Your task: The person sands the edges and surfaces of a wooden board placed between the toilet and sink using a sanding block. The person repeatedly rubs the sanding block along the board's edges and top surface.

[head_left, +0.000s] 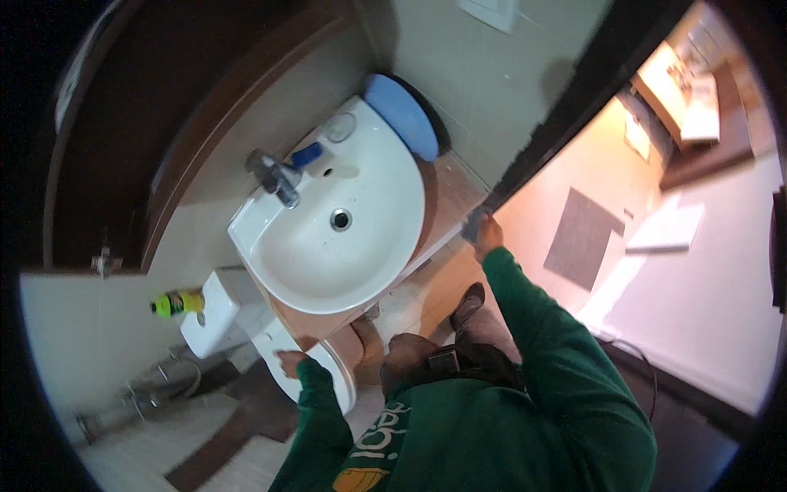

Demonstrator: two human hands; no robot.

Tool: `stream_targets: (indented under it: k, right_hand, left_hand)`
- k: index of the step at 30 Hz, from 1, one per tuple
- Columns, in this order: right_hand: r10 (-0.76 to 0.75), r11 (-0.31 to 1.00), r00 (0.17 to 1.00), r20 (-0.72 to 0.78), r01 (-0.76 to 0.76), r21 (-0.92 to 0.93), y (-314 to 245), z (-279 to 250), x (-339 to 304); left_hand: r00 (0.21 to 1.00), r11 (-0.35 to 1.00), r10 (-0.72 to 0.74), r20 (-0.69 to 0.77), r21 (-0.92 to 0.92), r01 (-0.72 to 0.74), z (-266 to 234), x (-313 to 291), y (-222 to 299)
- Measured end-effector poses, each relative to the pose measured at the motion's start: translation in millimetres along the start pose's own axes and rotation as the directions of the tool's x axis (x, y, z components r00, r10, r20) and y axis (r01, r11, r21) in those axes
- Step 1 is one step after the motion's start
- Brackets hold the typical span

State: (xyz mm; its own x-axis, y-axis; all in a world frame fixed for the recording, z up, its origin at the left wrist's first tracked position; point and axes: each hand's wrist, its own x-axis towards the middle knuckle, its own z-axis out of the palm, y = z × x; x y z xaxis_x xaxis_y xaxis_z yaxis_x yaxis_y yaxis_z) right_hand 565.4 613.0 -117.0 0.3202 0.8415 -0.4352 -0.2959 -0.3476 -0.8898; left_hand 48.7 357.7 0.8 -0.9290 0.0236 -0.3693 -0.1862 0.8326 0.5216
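My right hand point(490, 235) is closed on a dark grey cloth or sponge-like pad point(474, 223), beside the counter's end and the dark door frame. Its exact kind is hard to make out. Over the white toilet point(332, 357), my left hand point(290, 362) hangs with its fingers loosely apart and nothing visible in them. Between and ahead of my hands is a white washbasin point(369, 238) with a chrome tap point(277, 179). A small blue block point(307, 155) lies on its rim by the tap, near a round clear dish point(339, 127).
A blue oval basin or lid point(402, 117) leans against the wall behind the washbasin. On the toilet tank point(215, 316) lies a yellow-green bottle point(177, 302). A dark wooden cabinet point(180, 90) hangs at upper left. To the right, the doorway opens onto a lit room with a grey mat point(582, 238).
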Motion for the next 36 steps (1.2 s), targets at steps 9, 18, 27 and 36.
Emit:
stream_targets:
  k: [9, 18, 27, 36]
  right_hand:
    - [0.072, 0.118, 0.878, 0.473, 0.464, -0.878, -62.7, -277.9, -63.9]
    - [0.375, -0.237, 0.881, 0.289, 0.392, -0.889, -165.6, -265.9, -131.0]
    - [0.396, -0.250, 0.756, 0.520, 0.634, -0.731, -218.7, -168.8, -96.6]
    - [0.401, -0.087, 0.366, 0.840, 0.928, -0.363, -288.9, -34.8, -84.8]
  left_hand:
    - [0.694, 0.196, 0.320, 0.645, -0.762, 0.617, 127.8, -74.4, -67.0]
    - [0.619, -0.109, -0.387, 0.683, -0.701, 0.705, 88.6, -118.1, 39.7]
    - [0.538, -0.194, -0.357, 0.764, -0.624, 0.757, 174.3, -152.4, 32.0]
    - [0.524, -0.112, -0.081, 0.848, -0.530, 0.840, 190.2, -241.7, 57.3]
